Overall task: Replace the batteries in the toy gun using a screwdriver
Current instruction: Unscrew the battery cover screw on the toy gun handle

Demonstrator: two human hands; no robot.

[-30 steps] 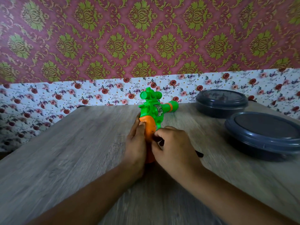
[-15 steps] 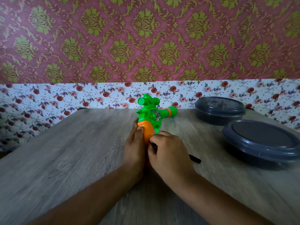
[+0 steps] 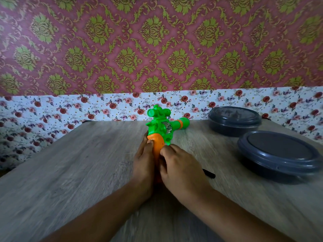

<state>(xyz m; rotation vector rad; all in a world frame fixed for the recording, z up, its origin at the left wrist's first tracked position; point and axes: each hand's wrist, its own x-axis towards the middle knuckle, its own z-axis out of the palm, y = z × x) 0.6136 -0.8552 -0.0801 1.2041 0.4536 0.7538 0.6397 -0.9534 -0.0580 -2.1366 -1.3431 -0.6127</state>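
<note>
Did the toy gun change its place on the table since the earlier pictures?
No. The toy gun stands equally far left of the far grey container as before.

- The left hand point(image 3: 143, 160) and its forearm were bare, with no sleeve in view.
- The right hand point(image 3: 181, 170) wore no glove or ring.

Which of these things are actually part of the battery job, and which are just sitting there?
In use:
toy gun
screwdriver, gripped by the right hand
left hand, steadying the orange grip

Lying about:
near grey lidded container
far grey lidded container
</note>
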